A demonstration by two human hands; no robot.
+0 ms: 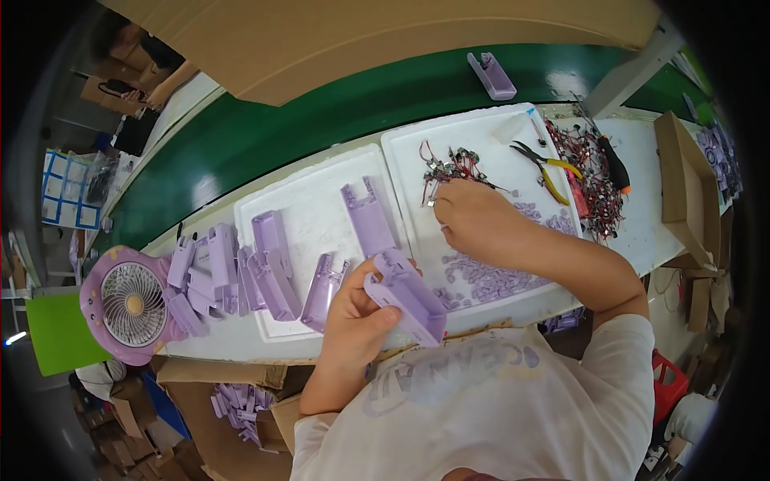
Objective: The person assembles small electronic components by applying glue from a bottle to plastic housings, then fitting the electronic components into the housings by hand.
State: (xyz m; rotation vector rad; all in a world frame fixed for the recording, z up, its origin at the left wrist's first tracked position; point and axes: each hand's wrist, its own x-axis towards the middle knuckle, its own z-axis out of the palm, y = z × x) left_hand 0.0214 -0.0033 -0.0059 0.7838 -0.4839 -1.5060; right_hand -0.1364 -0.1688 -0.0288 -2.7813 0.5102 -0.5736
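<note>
My left hand [351,321] grips a light purple plastic housing [411,298], a long open-topped box shape, held tilted above the table's near edge. My right hand [473,215] is at the near side of a small heap of wired components [459,167] with red and black leads. Its fingers are curled together and partly hidden, so what they pinch cannot be made out. Below that forearm, many tiny purple plastic pieces [493,276] lie scattered on a white foam tray [401,152]. More purple housings [369,216] rest on the other white foam tray [305,192] to the left.
Yellow-handled pliers [552,172] lie right of the heap, beside more wired components [589,180] and a black-handled screwdriver [614,164]. A purple fan [132,301] stands far left. A lone housing [492,76] sits on the green conveyor belt [321,120]. Cardboard boxes [686,188] flank the table.
</note>
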